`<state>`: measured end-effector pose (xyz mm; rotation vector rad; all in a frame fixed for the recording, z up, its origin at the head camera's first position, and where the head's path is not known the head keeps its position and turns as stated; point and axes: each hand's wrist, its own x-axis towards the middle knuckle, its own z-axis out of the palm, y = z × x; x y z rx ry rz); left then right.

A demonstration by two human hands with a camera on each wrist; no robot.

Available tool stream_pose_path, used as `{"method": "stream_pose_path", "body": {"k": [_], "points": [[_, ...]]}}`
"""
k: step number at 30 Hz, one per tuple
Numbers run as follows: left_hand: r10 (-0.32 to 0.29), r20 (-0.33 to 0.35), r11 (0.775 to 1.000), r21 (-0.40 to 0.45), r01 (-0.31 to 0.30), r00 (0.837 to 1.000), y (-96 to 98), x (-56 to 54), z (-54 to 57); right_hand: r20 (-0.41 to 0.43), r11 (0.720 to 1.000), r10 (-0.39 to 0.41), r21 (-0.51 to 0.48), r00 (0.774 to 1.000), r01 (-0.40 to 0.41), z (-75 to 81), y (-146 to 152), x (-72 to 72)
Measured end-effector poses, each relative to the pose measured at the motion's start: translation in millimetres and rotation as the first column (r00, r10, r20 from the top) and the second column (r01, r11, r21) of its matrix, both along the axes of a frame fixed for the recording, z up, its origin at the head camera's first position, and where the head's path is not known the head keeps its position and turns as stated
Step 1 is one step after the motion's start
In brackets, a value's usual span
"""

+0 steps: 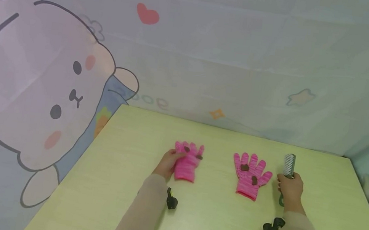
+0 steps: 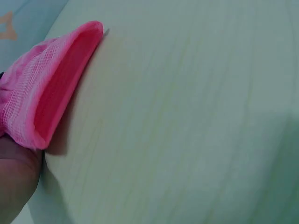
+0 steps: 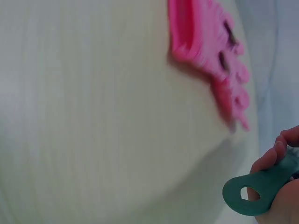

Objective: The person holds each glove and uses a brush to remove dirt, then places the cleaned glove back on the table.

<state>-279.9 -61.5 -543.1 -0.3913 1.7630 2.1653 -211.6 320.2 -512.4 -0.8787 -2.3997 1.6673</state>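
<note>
In the head view my left hand [image 1: 166, 163] holds the left pink knit glove [image 1: 185, 168] by its side, thumb lying over the front. This glove's cuff gapes in the left wrist view, and part of my left hand [image 2: 18, 179] shows beneath it. A second pink glove [image 1: 248, 180] lies flat with its fingers spread. Both gloves carry dark brown patches. To the right of it, my right hand [image 1: 291, 187] grips a green-handled brush [image 1: 289, 165] with its pale bristles pointing up and away. The handle's holed end [image 3: 236, 193] sticks out of my fist in the right wrist view.
The pale yellow-green tabletop [image 1: 212, 229] ends at a printed cloth backdrop [image 1: 228, 66] at the back. A cartoon rabbit print [image 1: 66, 89] covers the left side. Small black devices [image 1: 171, 200] sit at both wrists.
</note>
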Motion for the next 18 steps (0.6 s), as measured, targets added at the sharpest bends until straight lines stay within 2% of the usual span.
{"method": "stream_pose_path", "body": {"k": [5,12,15,18], "points": [[0.002,-0.032,1.000,0.031,-0.001,0.999,2.4,2.7,2.2,-0.050,0.993,0.104,-0.050,0.993,-0.107,19.5,-23.4,-8.9],[-0.026,-0.051,0.993,0.113,0.032,0.998,11.1,6.4,12.4,-0.099,0.961,0.259,-0.074,0.961,-0.267,41.8,-62.7,-15.1],[-0.023,-0.061,0.992,0.124,0.030,0.998,17.6,7.2,17.9,-0.128,0.927,0.354,-0.080,0.926,-0.366,48.2,-79.8,-15.2],[-0.001,-0.063,0.995,0.099,0.007,0.998,23.6,7.9,22.0,-0.153,0.879,0.462,-0.047,0.873,-0.474,50.0,-96.4,-15.7]]}}
